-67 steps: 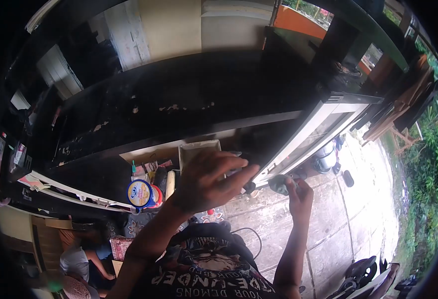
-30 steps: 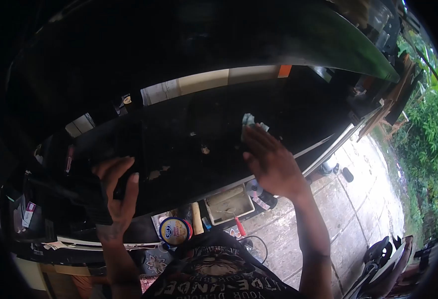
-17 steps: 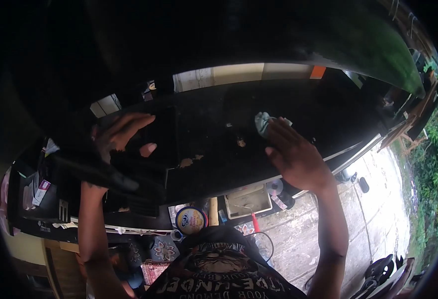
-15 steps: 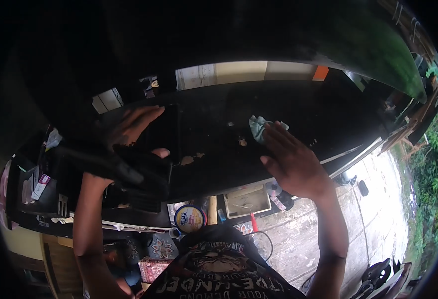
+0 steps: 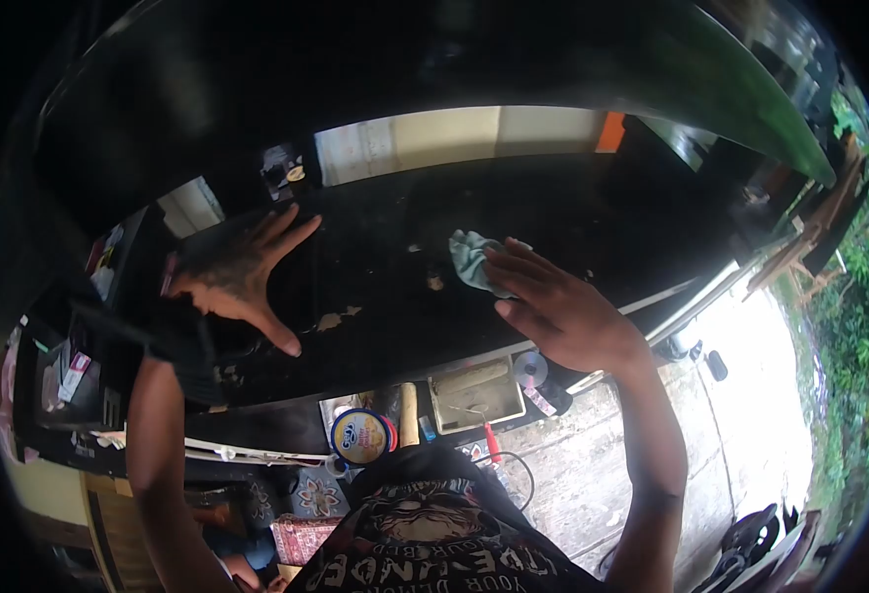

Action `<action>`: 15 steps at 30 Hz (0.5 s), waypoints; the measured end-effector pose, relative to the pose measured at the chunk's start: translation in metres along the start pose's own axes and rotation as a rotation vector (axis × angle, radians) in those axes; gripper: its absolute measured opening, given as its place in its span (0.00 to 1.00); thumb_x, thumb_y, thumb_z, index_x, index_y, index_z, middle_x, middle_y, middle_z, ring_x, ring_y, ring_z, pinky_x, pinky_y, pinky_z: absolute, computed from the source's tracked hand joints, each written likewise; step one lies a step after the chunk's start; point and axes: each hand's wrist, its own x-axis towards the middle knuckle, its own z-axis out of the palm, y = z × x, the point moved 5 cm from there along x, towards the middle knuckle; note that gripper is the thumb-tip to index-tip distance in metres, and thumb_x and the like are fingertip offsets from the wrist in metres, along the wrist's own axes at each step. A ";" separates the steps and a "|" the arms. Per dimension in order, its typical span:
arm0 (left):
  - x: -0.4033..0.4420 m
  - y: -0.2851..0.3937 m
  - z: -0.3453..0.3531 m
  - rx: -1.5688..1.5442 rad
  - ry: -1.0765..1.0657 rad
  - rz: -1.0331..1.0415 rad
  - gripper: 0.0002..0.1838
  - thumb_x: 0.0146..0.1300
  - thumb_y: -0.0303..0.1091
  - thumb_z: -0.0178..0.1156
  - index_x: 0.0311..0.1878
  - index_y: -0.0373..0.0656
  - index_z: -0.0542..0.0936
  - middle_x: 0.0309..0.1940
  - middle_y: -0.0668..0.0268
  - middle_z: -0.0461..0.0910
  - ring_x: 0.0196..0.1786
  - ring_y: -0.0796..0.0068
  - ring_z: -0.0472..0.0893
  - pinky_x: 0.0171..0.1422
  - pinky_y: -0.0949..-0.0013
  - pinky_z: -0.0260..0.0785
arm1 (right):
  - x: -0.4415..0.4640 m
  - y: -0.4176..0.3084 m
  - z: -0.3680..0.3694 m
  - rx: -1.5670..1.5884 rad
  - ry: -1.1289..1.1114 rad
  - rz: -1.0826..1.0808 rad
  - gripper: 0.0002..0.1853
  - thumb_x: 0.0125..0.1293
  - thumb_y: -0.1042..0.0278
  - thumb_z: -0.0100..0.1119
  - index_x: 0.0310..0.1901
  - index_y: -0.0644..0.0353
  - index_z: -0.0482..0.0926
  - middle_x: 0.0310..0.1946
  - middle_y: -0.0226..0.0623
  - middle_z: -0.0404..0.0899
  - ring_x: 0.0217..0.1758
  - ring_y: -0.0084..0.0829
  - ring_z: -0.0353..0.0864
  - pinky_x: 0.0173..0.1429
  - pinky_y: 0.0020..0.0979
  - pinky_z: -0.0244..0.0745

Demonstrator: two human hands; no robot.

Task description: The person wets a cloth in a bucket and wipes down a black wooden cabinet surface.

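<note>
A pale blue-green cloth (image 5: pixel 471 259), soft and crumpled, lies on a long black surface (image 5: pixel 553 212). It is bunched into uneven folds, with lighter ridges and greyer hollows, and the bigger part of it shows beyond the fingertips, while a small piece comes out at the far side of the fingers. The right hand (image 5: pixel 568 308) rests over the cloth with the palm down; its fingers are nearly straight and close together, the thumb a little apart. Whether these fingers pinch the cloth or only cover it, I cannot tell. Beside the cloth the black surface has small pale chipped spots (image 5: pixel 435 283), and a larger worn patch (image 5: pixel 331 321) is nearer to the left hand. The left hand (image 5: pixel 242 277) is well apart from the cloth, held over the surface with fingers and thumb spread, and nothing is seen in it; I cannot tell if it touches. Below the front edge are a round tub with a blue-and-yellow lid (image 5: pixel 360 436), a shallow greyish rectangular tray (image 5: pixel 449 395), a tool with red handle (image 5: pixel 493 444) and a shiny disc (image 5: pixel 530 369).
</note>
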 end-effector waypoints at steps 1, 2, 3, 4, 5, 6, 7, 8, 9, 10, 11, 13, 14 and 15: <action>0.004 0.003 -0.003 0.015 -0.001 0.033 0.90 0.21 0.76 0.83 0.88 0.51 0.45 0.87 0.44 0.39 0.88 0.41 0.42 0.89 0.39 0.43 | 0.000 0.003 -0.002 -0.008 0.016 0.032 0.26 0.83 0.53 0.51 0.68 0.67 0.77 0.75 0.50 0.72 0.85 0.49 0.60 0.85 0.46 0.61; 0.005 0.003 -0.005 0.039 -0.011 -0.004 0.90 0.20 0.75 0.84 0.88 0.52 0.45 0.87 0.45 0.40 0.88 0.41 0.43 0.89 0.40 0.45 | 0.000 0.003 -0.002 -0.008 0.004 0.020 0.26 0.83 0.53 0.50 0.69 0.67 0.77 0.75 0.50 0.72 0.85 0.49 0.60 0.86 0.46 0.60; 0.005 0.004 -0.006 0.062 -0.020 -0.048 0.90 0.19 0.75 0.84 0.88 0.54 0.46 0.87 0.46 0.40 0.88 0.42 0.44 0.89 0.40 0.47 | 0.000 0.004 -0.001 -0.006 -0.011 0.001 0.26 0.83 0.52 0.49 0.69 0.66 0.77 0.74 0.50 0.72 0.84 0.49 0.60 0.86 0.46 0.59; 0.002 0.007 -0.009 0.031 0.042 -0.028 0.87 0.19 0.72 0.85 0.87 0.56 0.50 0.86 0.48 0.45 0.86 0.41 0.51 0.87 0.41 0.54 | 0.000 0.006 -0.001 -0.042 -0.005 -0.019 0.26 0.84 0.52 0.49 0.69 0.66 0.76 0.74 0.50 0.73 0.84 0.48 0.61 0.87 0.45 0.58; 0.003 0.011 -0.012 0.037 0.043 -0.020 0.87 0.19 0.72 0.85 0.87 0.56 0.50 0.86 0.48 0.45 0.86 0.41 0.51 0.87 0.41 0.54 | -0.001 0.011 -0.002 -0.044 0.001 -0.011 0.26 0.84 0.52 0.49 0.69 0.66 0.76 0.74 0.50 0.73 0.84 0.48 0.61 0.87 0.45 0.58; 0.002 0.014 -0.015 0.038 0.069 -0.019 0.85 0.19 0.70 0.85 0.87 0.56 0.52 0.85 0.48 0.49 0.84 0.41 0.56 0.85 0.41 0.57 | -0.001 0.014 -0.002 -0.018 -0.013 -0.015 0.26 0.84 0.52 0.48 0.69 0.66 0.76 0.74 0.50 0.72 0.84 0.48 0.61 0.86 0.46 0.59; 0.001 0.016 -0.017 0.038 0.095 -0.021 0.83 0.20 0.68 0.85 0.86 0.56 0.55 0.84 0.47 0.52 0.83 0.41 0.60 0.84 0.42 0.60 | 0.000 0.017 -0.002 0.009 -0.029 -0.023 0.26 0.84 0.53 0.48 0.69 0.66 0.76 0.75 0.50 0.72 0.84 0.48 0.61 0.86 0.46 0.59; 0.002 0.016 -0.015 0.037 0.095 -0.023 0.83 0.20 0.68 0.85 0.86 0.56 0.55 0.84 0.47 0.52 0.83 0.41 0.60 0.84 0.42 0.60 | 0.000 0.020 -0.002 0.009 -0.029 -0.024 0.26 0.84 0.53 0.48 0.69 0.66 0.76 0.75 0.50 0.72 0.84 0.48 0.61 0.86 0.46 0.59; 0.003 0.015 -0.015 0.005 0.123 -0.030 0.82 0.21 0.70 0.85 0.86 0.57 0.56 0.83 0.46 0.54 0.82 0.39 0.60 0.84 0.41 0.60 | -0.001 0.022 -0.002 0.034 -0.030 -0.032 0.26 0.84 0.52 0.48 0.70 0.65 0.76 0.75 0.49 0.72 0.85 0.48 0.60 0.86 0.46 0.59; 0.004 0.014 -0.014 -0.027 0.152 -0.037 0.80 0.22 0.71 0.85 0.85 0.59 0.57 0.82 0.45 0.55 0.82 0.38 0.60 0.84 0.40 0.59 | 0.000 0.024 -0.002 0.059 -0.030 -0.039 0.26 0.84 0.52 0.48 0.70 0.64 0.76 0.75 0.49 0.71 0.85 0.48 0.60 0.86 0.47 0.59; 0.005 0.014 -0.014 -0.030 0.153 -0.038 0.80 0.22 0.71 0.85 0.85 0.59 0.57 0.82 0.45 0.55 0.82 0.38 0.60 0.84 0.40 0.59 | -0.001 0.023 -0.004 0.058 -0.033 -0.040 0.26 0.84 0.52 0.48 0.70 0.64 0.76 0.75 0.49 0.71 0.85 0.48 0.60 0.86 0.47 0.59; 0.006 0.014 -0.014 -0.052 0.172 -0.054 0.79 0.23 0.69 0.84 0.85 0.59 0.58 0.82 0.45 0.56 0.82 0.39 0.60 0.83 0.37 0.59 | -0.001 0.019 -0.007 0.042 -0.043 -0.022 0.26 0.84 0.52 0.48 0.70 0.63 0.76 0.76 0.48 0.71 0.85 0.47 0.60 0.86 0.48 0.60; 0.005 0.012 -0.014 -0.051 0.170 -0.051 0.79 0.23 0.69 0.84 0.85 0.59 0.58 0.82 0.45 0.56 0.82 0.39 0.60 0.83 0.37 0.59 | -0.001 0.020 -0.006 0.043 -0.042 -0.018 0.26 0.84 0.52 0.48 0.70 0.63 0.76 0.76 0.48 0.71 0.85 0.47 0.60 0.86 0.48 0.60; 0.004 0.009 -0.016 -0.104 0.191 -0.047 0.79 0.22 0.67 0.85 0.85 0.59 0.58 0.82 0.45 0.56 0.82 0.38 0.60 0.83 0.36 0.59 | -0.001 0.022 -0.004 0.040 -0.043 -0.030 0.26 0.84 0.52 0.48 0.71 0.63 0.75 0.76 0.48 0.71 0.85 0.47 0.60 0.86 0.48 0.60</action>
